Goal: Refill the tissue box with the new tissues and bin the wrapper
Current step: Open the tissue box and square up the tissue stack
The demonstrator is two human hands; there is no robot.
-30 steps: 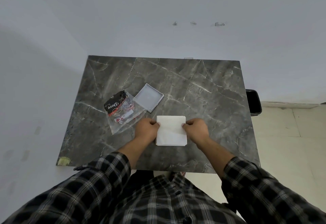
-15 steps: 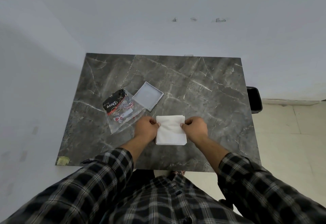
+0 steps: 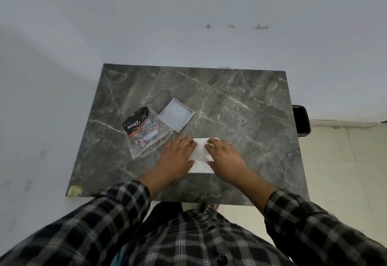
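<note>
Tissues (image 3: pixel 200 150), soft white stack, seemingly flat-pressed

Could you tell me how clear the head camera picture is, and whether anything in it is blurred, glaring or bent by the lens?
Head view: soft, even light, no hard glare; the left hand and right hand on the tissues look slightly smeared; the table edges splay out with wide-angle distortion; the wrapper print stays readable.

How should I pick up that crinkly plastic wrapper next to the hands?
Probably pinch the wrapper at its clear near corner, coming from the near left. It lies flat and empty on the table, that corner is free, and the tray crowds its far right edge.
</note>
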